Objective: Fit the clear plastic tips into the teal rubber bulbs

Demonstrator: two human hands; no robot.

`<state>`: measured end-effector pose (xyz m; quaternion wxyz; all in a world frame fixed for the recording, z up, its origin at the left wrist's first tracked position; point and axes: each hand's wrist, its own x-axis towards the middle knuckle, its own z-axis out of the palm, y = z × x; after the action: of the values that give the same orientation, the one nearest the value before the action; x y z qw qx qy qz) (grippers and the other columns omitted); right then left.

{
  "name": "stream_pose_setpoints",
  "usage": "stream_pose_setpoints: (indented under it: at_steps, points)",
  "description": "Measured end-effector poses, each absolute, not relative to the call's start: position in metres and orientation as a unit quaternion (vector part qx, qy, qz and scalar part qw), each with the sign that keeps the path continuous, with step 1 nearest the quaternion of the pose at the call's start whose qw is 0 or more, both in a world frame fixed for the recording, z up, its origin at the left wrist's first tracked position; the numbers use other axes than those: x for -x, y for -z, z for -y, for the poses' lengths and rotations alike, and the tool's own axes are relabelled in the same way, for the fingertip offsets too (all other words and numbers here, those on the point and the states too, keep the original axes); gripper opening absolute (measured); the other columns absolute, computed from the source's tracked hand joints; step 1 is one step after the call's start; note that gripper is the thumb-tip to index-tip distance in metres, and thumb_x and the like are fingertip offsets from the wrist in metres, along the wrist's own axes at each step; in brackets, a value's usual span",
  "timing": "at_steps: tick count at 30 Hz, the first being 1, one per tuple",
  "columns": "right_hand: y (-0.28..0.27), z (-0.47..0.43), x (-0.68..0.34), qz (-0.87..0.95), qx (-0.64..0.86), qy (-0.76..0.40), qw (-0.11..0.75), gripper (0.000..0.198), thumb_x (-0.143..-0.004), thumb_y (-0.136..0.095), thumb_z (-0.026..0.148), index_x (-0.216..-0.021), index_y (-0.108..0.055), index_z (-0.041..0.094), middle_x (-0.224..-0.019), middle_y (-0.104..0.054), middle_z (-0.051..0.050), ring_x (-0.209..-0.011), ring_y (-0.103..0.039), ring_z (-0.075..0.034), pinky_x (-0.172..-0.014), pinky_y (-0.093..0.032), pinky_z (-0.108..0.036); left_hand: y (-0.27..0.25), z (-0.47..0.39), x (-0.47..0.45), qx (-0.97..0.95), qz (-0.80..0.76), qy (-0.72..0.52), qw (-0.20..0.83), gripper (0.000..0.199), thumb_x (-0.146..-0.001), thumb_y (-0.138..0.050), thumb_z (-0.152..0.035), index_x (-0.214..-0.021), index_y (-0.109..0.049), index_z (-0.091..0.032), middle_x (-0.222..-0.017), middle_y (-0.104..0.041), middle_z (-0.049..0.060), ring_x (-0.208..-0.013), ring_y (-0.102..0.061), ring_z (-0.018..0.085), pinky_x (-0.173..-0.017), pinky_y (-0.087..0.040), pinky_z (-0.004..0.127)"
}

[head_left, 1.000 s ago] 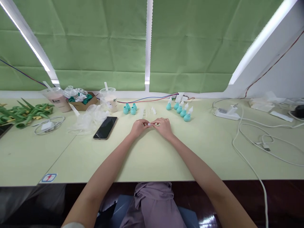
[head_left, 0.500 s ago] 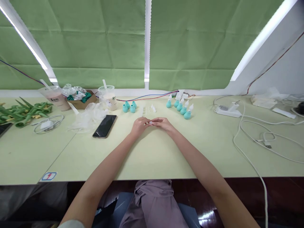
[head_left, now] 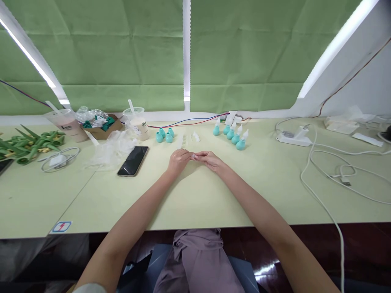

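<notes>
Over the middle of the table, my left hand point(head_left: 179, 159) and my right hand point(head_left: 210, 159) meet at the fingertips. Both are closed in a pinch on one small whitish plastic piece point(head_left: 193, 156), mostly hidden by the fingers. Just beyond them lie small white nozzle tips point(head_left: 196, 137) and some clear, flat plastic parts point(head_left: 182, 141). Several open-necked teal bulbs point(head_left: 169, 137) stand behind my left hand. To the right, several teal bulbs point(head_left: 240, 144) stand upright with clear pointed nozzles in their necks.
A black phone point(head_left: 133, 161) lies left of my hands, beside a crumpled clear plastic bag point(head_left: 113, 148). Behind are two drink cups with straws point(head_left: 136, 124) and a cardboard box point(head_left: 104, 132). On the right is a white power strip point(head_left: 293, 139) with loose cables point(head_left: 305, 179).
My fingers have shifted slightly around the small piece, and less of it shows. The whole view has tilted a little; the things on the table stay in place.
</notes>
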<state>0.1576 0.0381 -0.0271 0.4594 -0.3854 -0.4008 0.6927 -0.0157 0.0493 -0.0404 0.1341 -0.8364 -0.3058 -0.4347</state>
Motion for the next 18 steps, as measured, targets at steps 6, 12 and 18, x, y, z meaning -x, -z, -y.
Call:
stream_pose_setpoints:
  at_steps: [6, 12, 18]
  points:
    - [0.03, -0.037, -0.156, 0.41, 0.349, -0.696, 0.475, 0.023, -0.051, -0.084, 0.017, -0.07, -0.071, 0.015, -0.079, -0.073, -0.005, -0.084, -0.068, -0.016, -0.095, -0.049, -0.029, 0.039, -0.046, 0.015, 0.827, 0.327, 0.444, 0.109, 0.03, -0.09, -0.046, -0.034, -0.081, -0.07, -0.019, -0.067, -0.064, 0.004, -0.063, -0.055, 0.012, -0.061, -0.042, 0.026]
    - [0.029, -0.032, -0.15, 0.394, 0.338, -0.698, 0.492, 0.027, -0.047, -0.085, 0.021, -0.069, -0.071, 0.016, -0.082, -0.073, -0.005, -0.084, -0.068, -0.017, -0.093, -0.05, -0.03, 0.038, -0.043, 0.014, 0.809, 0.336, 0.472, 0.095, 0.027, -0.089, -0.048, -0.031, -0.081, -0.07, -0.019, -0.067, -0.064, 0.004, -0.064, -0.055, 0.012, -0.063, -0.043, 0.026]
    - [0.03, -0.032, -0.147, 0.433, 0.328, -0.639, 0.544, 0.028, -0.053, -0.082, 0.03, -0.075, -0.069, 0.018, -0.077, -0.072, -0.001, -0.078, -0.068, -0.016, -0.083, -0.055, -0.034, 0.035, -0.043, 0.01, 0.785, 0.362, 0.496, 0.077, 0.023, -0.088, -0.05, -0.027, -0.083, -0.071, -0.018, -0.069, -0.064, 0.004, -0.066, -0.056, 0.013, -0.063, -0.045, 0.026]
